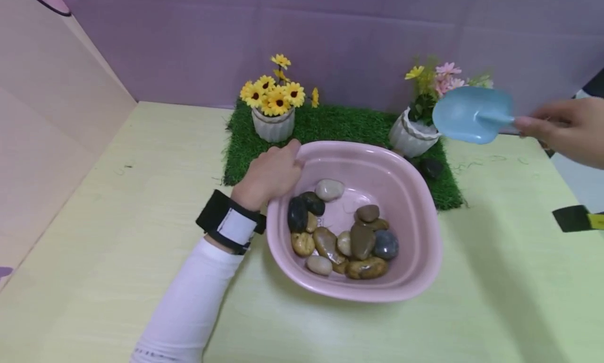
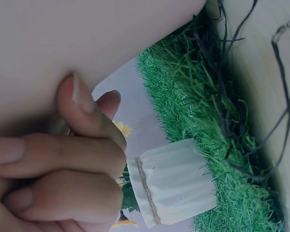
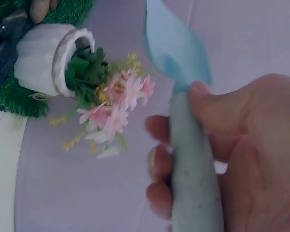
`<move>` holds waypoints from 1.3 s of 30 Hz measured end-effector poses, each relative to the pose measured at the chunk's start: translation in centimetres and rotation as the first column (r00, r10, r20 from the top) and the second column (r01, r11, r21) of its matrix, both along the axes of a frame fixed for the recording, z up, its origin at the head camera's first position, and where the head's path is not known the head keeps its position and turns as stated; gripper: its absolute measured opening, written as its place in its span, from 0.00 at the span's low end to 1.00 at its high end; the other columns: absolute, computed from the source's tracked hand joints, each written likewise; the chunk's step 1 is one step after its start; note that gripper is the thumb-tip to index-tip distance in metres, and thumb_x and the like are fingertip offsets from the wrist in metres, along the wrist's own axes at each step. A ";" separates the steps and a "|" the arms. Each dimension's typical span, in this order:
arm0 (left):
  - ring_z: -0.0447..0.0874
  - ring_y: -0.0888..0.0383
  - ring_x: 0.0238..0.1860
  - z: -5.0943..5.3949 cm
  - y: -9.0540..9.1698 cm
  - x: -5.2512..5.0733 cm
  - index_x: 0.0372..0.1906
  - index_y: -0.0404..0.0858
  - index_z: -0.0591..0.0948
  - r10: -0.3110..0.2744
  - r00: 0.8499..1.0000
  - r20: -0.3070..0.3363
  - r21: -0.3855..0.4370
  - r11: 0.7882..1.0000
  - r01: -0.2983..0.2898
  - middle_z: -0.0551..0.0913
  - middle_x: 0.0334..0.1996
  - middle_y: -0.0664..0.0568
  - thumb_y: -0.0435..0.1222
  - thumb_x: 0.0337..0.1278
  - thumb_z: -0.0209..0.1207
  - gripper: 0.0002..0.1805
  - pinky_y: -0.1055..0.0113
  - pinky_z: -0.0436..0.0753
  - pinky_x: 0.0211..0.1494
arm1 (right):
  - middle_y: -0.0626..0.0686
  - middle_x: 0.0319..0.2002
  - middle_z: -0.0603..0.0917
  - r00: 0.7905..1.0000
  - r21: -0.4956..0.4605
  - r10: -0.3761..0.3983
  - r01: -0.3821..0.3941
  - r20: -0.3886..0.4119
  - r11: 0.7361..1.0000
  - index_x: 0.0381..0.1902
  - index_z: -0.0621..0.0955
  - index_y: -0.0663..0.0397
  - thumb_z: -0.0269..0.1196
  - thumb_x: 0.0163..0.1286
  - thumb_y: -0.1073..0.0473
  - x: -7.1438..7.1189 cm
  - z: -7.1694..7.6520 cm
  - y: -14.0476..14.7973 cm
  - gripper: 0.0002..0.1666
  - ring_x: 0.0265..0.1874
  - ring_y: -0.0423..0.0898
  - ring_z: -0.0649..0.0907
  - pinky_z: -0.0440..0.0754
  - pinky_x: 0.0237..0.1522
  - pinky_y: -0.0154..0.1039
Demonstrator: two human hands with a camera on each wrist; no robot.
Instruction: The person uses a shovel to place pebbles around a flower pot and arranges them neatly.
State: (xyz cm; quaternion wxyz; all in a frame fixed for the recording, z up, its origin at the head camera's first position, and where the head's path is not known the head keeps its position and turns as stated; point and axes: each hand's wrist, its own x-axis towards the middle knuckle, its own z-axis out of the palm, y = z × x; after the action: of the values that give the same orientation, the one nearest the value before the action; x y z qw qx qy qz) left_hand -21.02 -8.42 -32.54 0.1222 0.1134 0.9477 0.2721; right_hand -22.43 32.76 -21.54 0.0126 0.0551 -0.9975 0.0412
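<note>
A light-blue trowel point(image 1: 472, 114) is raised to the right of a pink plastic basin point(image 1: 354, 293), its pale grey-green handle grasped in the right hand point(image 1: 573, 129). The left hand point(image 1: 271, 174) grips the basin's far-left rim. Smooth river pebbles point(image 1: 362, 241) lie inside, several piled together. Behind, a white pot of yellow daisies point(image 1: 273, 124) and another of pink flowers point(image 1: 410, 137) stand on artificial turf point(image 1: 346, 124), which lies on the desk point(image 1: 330, 331).

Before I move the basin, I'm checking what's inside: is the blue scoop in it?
No, the right hand holds the scoop up, outside the basin.
</note>
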 end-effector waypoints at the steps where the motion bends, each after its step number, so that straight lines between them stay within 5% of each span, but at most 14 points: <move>1: 0.83 0.53 0.31 0.0 0.0 0.0 0.68 0.42 0.65 0.000 1.000 0.000 0.000 1.000 0.000 0.81 0.42 0.45 0.45 0.77 0.38 0.22 0.62 0.81 0.30 | 0.64 0.22 0.76 0.999 0.026 0.013 -0.012 -0.037 1.000 0.43 0.76 0.81 0.45 0.79 0.41 0.1 0.1 -0.6 0.40 0.21 0.53 0.71 0.66 0.22 0.39; 4: 0.84 0.53 0.30 0.0 0.1 0.0 0.67 0.42 0.65 -0.003 1.000 0.005 0.001 1.000 0.003 0.80 0.42 0.45 0.45 0.77 0.38 0.22 0.62 0.82 0.30 | 0.64 0.20 0.78 0.996 0.081 0.037 -0.030 -0.083 0.996 0.49 0.75 0.76 0.46 0.79 0.39 0.5 0.7 -2.1 0.39 0.18 0.54 0.72 0.66 0.22 0.42; 7: 0.83 0.53 0.31 -0.1 0.1 -0.1 0.67 0.42 0.66 -0.004 1.000 0.001 -0.002 1.000 0.004 0.80 0.41 0.45 0.45 0.77 0.38 0.22 0.62 0.81 0.30 | 0.70 0.26 0.81 0.993 0.119 0.069 -0.058 -0.093 0.991 0.53 0.75 0.70 0.46 0.78 0.37 0.7 1.0 -3.6 0.37 0.25 0.65 0.76 0.73 0.44 0.60; 9: 0.83 0.53 0.31 -0.1 0.1 0.0 0.67 0.42 0.66 -0.005 1.000 -0.003 -0.004 1.000 0.005 0.80 0.40 0.45 0.45 0.77 0.38 0.22 0.62 0.81 0.31 | 0.72 0.32 0.82 0.989 0.131 0.106 -0.093 -0.099 0.987 0.54 0.76 0.65 0.48 0.77 0.37 0.8 0.8 -4.5 0.34 0.36 0.74 0.75 0.60 0.57 0.69; 11: 0.83 0.52 0.31 -0.1 0.0 0.0 0.67 0.42 0.66 -0.004 1.000 -0.007 -0.005 1.000 0.004 0.80 0.40 0.45 0.45 0.77 0.38 0.21 0.61 0.81 0.31 | 0.74 0.42 0.81 0.979 0.139 0.168 -0.152 -0.116 0.979 0.52 0.78 0.61 0.52 0.76 0.39 0.8 0.5 -5.7 0.30 0.46 0.80 0.70 0.45 0.60 0.75; 12: 0.83 0.52 0.31 -0.1 0.0 0.0 0.67 0.42 0.66 -0.004 1.000 -0.009 -0.005 1.000 0.004 0.80 0.40 0.45 0.44 0.77 0.38 0.21 0.61 0.81 0.31 | 0.74 0.44 0.80 0.973 0.140 0.195 -0.177 -0.127 0.974 0.51 0.79 0.59 0.55 0.75 0.41 0.9 0.3 -6.3 0.26 0.46 0.79 0.69 0.46 0.57 0.73; 17: 0.83 0.53 0.31 -0.2 0.0 -0.1 0.67 0.43 0.66 -0.004 1.000 -0.008 0.002 1.000 0.004 0.80 0.41 0.45 0.44 0.77 0.38 0.21 0.61 0.81 0.31 | 0.67 0.38 0.75 0.895 0.140 0.366 -0.340 -0.255 0.930 0.42 0.82 0.55 0.68 0.65 0.51 1.4 -1.1 -9.3 0.14 0.35 0.65 0.66 0.47 0.48 0.63; 22: 0.83 0.53 0.30 -0.2 0.1 -0.1 0.67 0.43 0.66 -0.005 1.000 -0.010 -0.001 1.000 0.005 0.80 0.39 0.46 0.44 0.77 0.38 0.21 0.62 0.81 0.30 | 0.63 0.32 0.74 0.757 0.197 0.527 -0.490 -0.386 0.849 0.39 0.83 0.57 0.75 0.54 0.55 1.5 -2.2 -11.6 0.17 0.31 0.61 0.63 0.48 0.47 0.60; 24: 0.83 0.53 0.30 -0.2 0.0 -0.1 0.67 0.43 0.66 -0.004 1.000 -0.016 -0.006 1.000 0.004 0.80 0.38 0.46 0.44 0.77 0.38 0.21 0.62 0.81 0.30 | 0.63 0.31 0.76 0.721 0.227 0.567 -0.521 -0.399 0.823 0.37 0.84 0.56 0.75 0.53 0.54 1.4 -2.4 -12.3 0.17 0.30 0.60 0.64 0.49 0.46 0.59; 26: 0.83 0.53 0.30 -0.2 0.0 -0.1 0.66 0.43 0.66 -0.004 1.000 -0.022 -0.009 1.000 0.004 0.80 0.38 0.46 0.44 0.77 0.38 0.21 0.62 0.81 0.30 | 0.62 0.30 0.77 0.701 0.254 0.596 -0.540 -0.392 0.802 0.35 0.83 0.55 0.75 0.53 0.54 1.2 -2.6 -12.8 0.15 0.30 0.59 0.65 0.51 0.46 0.58; 30: 0.84 0.53 0.30 -0.1 -0.1 -0.1 0.66 0.43 0.66 -0.002 1.000 -0.019 -0.009 1.000 0.002 0.80 0.38 0.46 0.44 0.77 0.38 0.21 0.62 0.81 0.30 | 0.59 0.29 0.79 0.698 0.288 0.622 -0.552 -0.355 0.783 0.32 0.82 0.52 0.74 0.54 0.58 1.0 -3.3 -13.7 0.11 0.36 0.60 0.67 0.52 0.47 0.59; 35: 0.84 0.54 0.30 -0.1 0.0 -0.1 0.66 0.42 0.66 -0.002 1.000 -0.016 -0.013 1.000 0.001 0.80 0.38 0.46 0.44 0.77 0.38 0.21 0.62 0.82 0.29 | 0.62 0.31 0.78 0.613 0.348 0.666 -0.569 -0.426 0.745 0.33 0.82 0.55 0.73 0.56 0.61 0.6 -4.6 -14.1 0.10 0.46 0.66 0.67 0.49 0.53 0.63; 39: 0.84 0.53 0.30 -0.1 0.0 -0.1 0.66 0.42 0.66 -0.005 1.000 -0.012 -0.011 1.000 0.004 0.80 0.38 0.46 0.44 0.77 0.38 0.21 0.62 0.82 0.29 | 0.62 0.30 0.76 0.621 0.354 0.653 -0.549 -0.434 0.757 0.34 0.83 0.56 0.72 0.57 0.60 0.6 -4.9 -14.4 0.10 0.48 0.67 0.67 0.48 0.53 0.65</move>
State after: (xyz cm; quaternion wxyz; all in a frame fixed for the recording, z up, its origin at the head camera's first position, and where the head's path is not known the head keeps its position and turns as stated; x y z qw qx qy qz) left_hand -21.11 -8.44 -32.63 0.1176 0.1165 0.9497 0.2659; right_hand -21.82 18.36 -26.47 0.2693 0.3966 -0.8750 -0.0677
